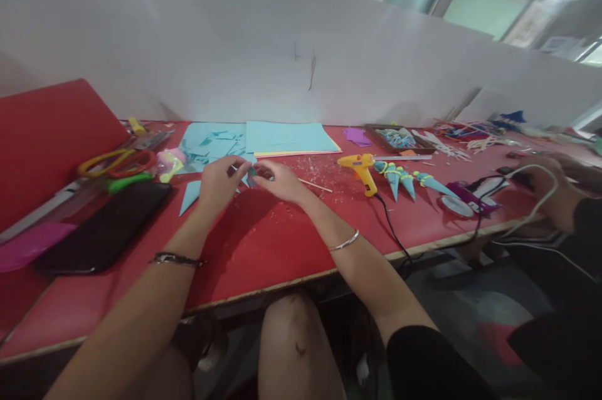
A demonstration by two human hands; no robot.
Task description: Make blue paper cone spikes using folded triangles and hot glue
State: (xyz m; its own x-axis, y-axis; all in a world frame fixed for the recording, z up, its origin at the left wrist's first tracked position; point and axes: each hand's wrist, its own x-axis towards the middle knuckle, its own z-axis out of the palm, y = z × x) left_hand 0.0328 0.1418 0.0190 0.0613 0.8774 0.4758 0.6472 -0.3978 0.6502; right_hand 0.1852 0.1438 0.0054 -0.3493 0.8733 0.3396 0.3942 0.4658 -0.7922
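Above the red table, my left hand (pixel 219 182) and my right hand (pixel 282 182) meet, fingertips pinched on a small blue-green paper piece (pixel 252 172). Fingers cover much of it, so its exact shape is unclear. Just left of my left hand lies a pointed light-blue paper piece (pixel 189 195). Light-blue sheets (pixel 289 136) and a pile of blue paper scraps (pixel 214 144) lie behind my hands. Under my right wrist a thin wooden stick (pixel 316 185) rests on the table. A yellow glue gun (pixel 360 169) lies farther right, beside several blue paper cones (pixel 393 182) with yellow trim.
At left are a black phone (pixel 106 227), yellow-and-orange scissors (pixel 115 163) and a pink item (pixel 35 244). A brown tray (pixel 426 148) holds small pieces. The glue gun's cord (pixel 392 224) hangs over the table edge. Another person's hand (pixel 540 184) is at far right, near a white cable (pixel 555 184).
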